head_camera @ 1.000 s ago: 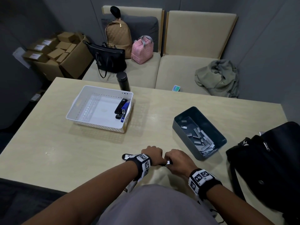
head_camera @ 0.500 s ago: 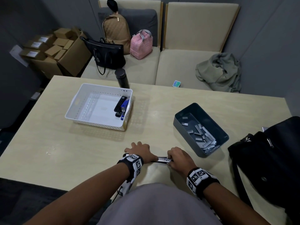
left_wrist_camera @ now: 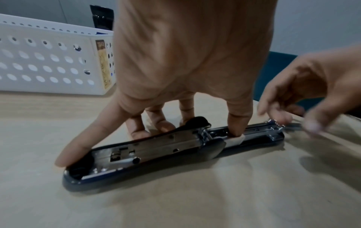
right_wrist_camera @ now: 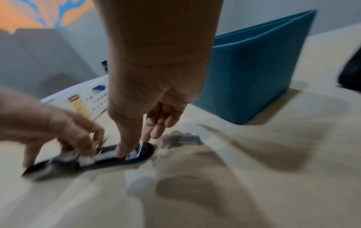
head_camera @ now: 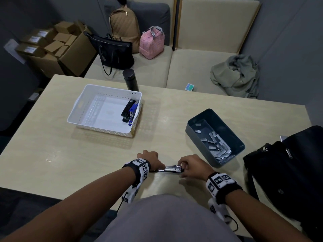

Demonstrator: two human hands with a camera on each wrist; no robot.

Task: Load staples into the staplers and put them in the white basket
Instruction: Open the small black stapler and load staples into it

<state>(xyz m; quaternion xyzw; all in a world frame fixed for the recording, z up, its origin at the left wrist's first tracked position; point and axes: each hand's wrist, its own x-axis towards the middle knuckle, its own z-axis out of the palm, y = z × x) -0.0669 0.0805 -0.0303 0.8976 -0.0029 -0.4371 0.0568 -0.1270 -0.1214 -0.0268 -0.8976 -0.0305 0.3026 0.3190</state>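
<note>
Stapler (left_wrist_camera: 175, 148) lies opened flat on table (head_camera: 87, 163); left wrist view alone shows left hand (left_wrist_camera: 185, 61) pressing it with spread fingers. Right hand (head_camera: 191, 167) pinches its front end. Hands have moved apart since a second ago.

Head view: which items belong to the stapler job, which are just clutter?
Job: open stapler under both hands; white basket holding two staplers; grey bin of staples.

Clutter: black flask, black bag, bags on the sofa, cardboard boxes.
</note>
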